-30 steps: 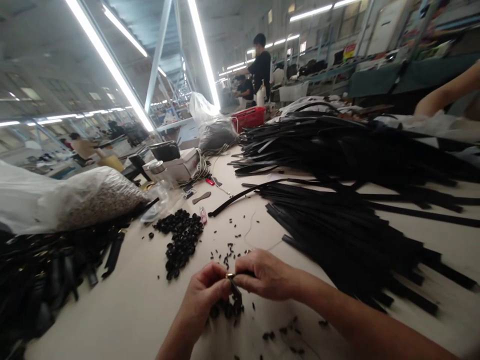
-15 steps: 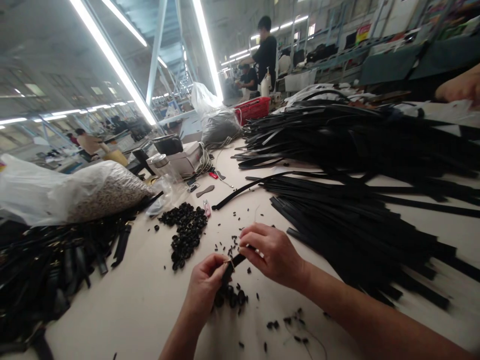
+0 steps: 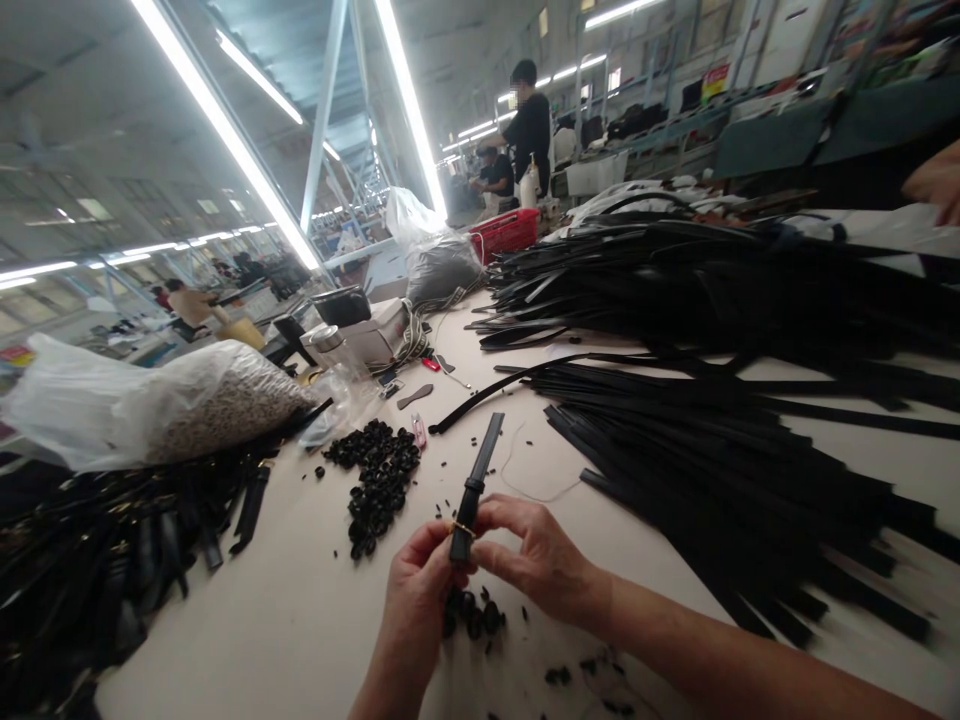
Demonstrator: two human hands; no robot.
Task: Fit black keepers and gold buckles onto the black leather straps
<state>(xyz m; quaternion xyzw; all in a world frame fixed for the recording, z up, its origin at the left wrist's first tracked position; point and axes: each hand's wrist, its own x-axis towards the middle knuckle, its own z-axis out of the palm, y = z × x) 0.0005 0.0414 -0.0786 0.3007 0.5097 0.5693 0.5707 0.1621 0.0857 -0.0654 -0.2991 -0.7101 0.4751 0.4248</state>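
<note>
A black strap [image 3: 480,465] with a small black loop and a thin gold-coloured ring points up and away from me over the table. My left hand [image 3: 420,585] pinches its near end beside the ring. From the other side, my right hand [image 3: 536,560] has its thumb and fingers closed on the same end, by the ring. Small black rings [image 3: 472,615] lie just below my hands. To the left is a larger heap of black rings [image 3: 379,480], with pink snips [image 3: 419,431] at its upper edge.
Piles of black straps [image 3: 705,450] cover the right side. At the left, finished-looking straps with gold parts [image 3: 150,520] lie before a filled plastic bag [image 3: 217,395]. A red basket [image 3: 510,232] stands at the back. Another person's hand [image 3: 937,185] shows at far right.
The strap has swung upright in view, showing its loop and length. My right hand has moved down to the strap's near end, close to my left hand. The view has shifted slightly.
</note>
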